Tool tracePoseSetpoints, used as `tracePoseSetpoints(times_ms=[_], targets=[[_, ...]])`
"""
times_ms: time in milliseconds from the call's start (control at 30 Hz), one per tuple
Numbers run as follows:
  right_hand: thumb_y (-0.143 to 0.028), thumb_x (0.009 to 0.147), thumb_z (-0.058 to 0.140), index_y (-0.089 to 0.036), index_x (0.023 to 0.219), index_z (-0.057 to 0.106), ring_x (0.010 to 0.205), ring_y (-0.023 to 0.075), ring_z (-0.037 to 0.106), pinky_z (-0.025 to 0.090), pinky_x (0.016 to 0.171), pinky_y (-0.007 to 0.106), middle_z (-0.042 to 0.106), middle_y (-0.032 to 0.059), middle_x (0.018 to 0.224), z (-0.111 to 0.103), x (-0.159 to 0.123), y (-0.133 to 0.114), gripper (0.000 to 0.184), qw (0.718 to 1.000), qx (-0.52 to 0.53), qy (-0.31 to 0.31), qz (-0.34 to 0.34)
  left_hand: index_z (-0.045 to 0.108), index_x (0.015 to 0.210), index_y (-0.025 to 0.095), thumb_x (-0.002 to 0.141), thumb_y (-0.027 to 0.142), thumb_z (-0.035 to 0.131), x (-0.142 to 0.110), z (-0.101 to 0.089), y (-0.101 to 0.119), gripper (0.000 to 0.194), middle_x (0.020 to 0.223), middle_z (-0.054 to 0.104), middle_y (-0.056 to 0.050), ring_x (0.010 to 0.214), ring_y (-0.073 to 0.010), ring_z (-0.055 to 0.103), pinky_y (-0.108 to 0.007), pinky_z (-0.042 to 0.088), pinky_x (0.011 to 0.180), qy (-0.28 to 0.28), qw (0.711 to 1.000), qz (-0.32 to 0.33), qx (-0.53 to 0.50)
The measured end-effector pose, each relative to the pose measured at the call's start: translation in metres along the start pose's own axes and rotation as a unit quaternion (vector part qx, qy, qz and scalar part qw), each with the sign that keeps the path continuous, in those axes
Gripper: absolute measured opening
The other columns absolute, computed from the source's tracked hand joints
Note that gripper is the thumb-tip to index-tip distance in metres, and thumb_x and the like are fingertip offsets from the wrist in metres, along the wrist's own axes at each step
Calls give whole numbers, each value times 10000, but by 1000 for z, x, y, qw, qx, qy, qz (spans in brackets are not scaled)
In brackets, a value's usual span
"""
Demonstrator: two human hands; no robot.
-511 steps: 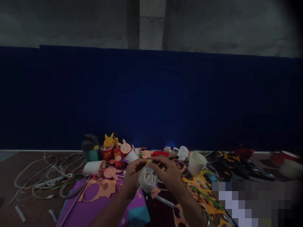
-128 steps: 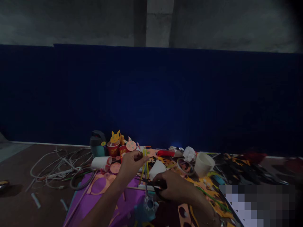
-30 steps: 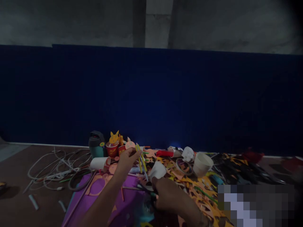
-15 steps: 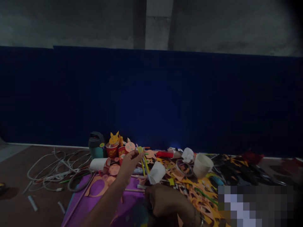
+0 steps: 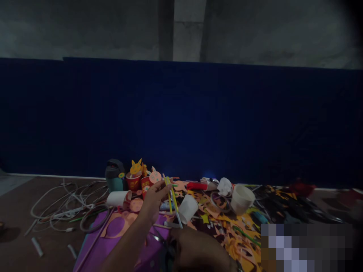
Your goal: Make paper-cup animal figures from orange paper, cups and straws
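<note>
My left hand [image 5: 153,198] is raised over the table and pinches a small bundle of thin yellow and green sticks [image 5: 171,196], which slant down to the right. My right hand [image 5: 195,249] is low at the bottom edge, closed around the handles of scissors [image 5: 160,241] whose blades point left over the purple sheet [image 5: 113,241]. A white paper cup [image 5: 187,207] lies on its side just right of the sticks.
Red decorated cups with paper animal faces [image 5: 138,177] and a dark green flask [image 5: 114,175] stand at the back. White cables [image 5: 65,207] coil at left. Another white cup [image 5: 241,198], a tape ring [image 5: 219,200] and orange paper scraps [image 5: 227,230] lie at right. A blue panel [image 5: 181,117] walls the back.
My right hand with the scissors has dropped lower and toward me, to the frame's bottom edge. My left hand keeps the sticks, shifted slightly down.
</note>
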State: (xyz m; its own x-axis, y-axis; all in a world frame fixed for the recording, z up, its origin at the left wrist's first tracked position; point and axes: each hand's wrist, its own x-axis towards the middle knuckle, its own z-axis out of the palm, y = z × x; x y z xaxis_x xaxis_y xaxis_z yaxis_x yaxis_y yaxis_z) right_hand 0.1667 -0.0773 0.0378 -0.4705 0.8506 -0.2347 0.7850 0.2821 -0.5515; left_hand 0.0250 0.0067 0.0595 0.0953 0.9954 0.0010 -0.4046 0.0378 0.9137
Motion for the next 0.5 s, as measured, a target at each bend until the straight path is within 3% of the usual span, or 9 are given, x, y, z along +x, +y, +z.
tracePoseSetpoints(times_ms=[100,200,233,267,300,333,367,400,500], targets=[[-323,585,662,-281,900,685,569,132,525,297,445,212,659,-3,768,-20,-18,-4,318,999,15,9,-32,657,915,123,581,334,771,0,-1,1,412,691,626,-7,530,-81,538,-188,429,520,4,1000,9,0],[-270,612,672,-270,765,713,517,112,525,335,460,208,648,-33,645,-41,-32,-6,158,987,106,-97,-74,633,989,142,616,336,742,-1,-2,2,434,768,611,-12,624,-105,568,-211,449,589,12,999,33,37],[-282,667,630,-262,760,709,497,105,513,337,455,208,641,-32,629,-47,-31,-5,124,987,123,-82,-68,622,1014,154,616,319,742,-1,-2,1,447,794,598,-8,646,-105,567,-207,445,595,9,997,45,64],[-291,721,581,-226,708,699,468,100,489,333,448,212,616,-19,581,-52,-28,-4,135,983,179,-16,-39,609,1040,169,612,294,745,-3,-1,1,467,814,580,0,646,-97,558,-199,438,587,-1,994,55,94],[-311,766,524,-196,641,670,438,99,455,320,432,218,577,-9,525,-55,-22,-2,223,969,230,88,2,591,1070,186,606,264,749,-5,1,0,496,835,558,8,631,-85,544,-191,429,570,-19,990,62,122],[-343,810,479,-186,659,658,467,103,459,326,447,219,565,-2,540,-57,-14,1,282,940,268,209,15,571,1097,204,598,238,751,-7,3,-1,531,857,535,15,608,-72,527,-186,421,551,-47,986,65,144],[-367,816,493,-186,734,660,533,111,488,350,486,218,584,4,607,-58,-5,4,259,914,296,279,-1,551,1121,220,592,218,752,-10,5,-2,565,882,516,18,584,-60,510,-185,416,533,-77,982,64,160],[-388,799,530,-185,785,655,575,116,498,365,514,218,588,5,649,-57,3,8,240,897,317,307,-26,529,1144,235,590,210,750,-13,8,-4,597,908,502,17,567,-53,498,-187,414,521,-104,978,61,168],[-415,752,600,-162,685,616,530,100,451,344,490,211,536,-16,583,-52,21,18,263,880,372,291,-48,503,1167,242,582,223,757,-19,12,-10,638,949,512,-1,611,-76,520,-209,435,556,-150,967,62,195]])
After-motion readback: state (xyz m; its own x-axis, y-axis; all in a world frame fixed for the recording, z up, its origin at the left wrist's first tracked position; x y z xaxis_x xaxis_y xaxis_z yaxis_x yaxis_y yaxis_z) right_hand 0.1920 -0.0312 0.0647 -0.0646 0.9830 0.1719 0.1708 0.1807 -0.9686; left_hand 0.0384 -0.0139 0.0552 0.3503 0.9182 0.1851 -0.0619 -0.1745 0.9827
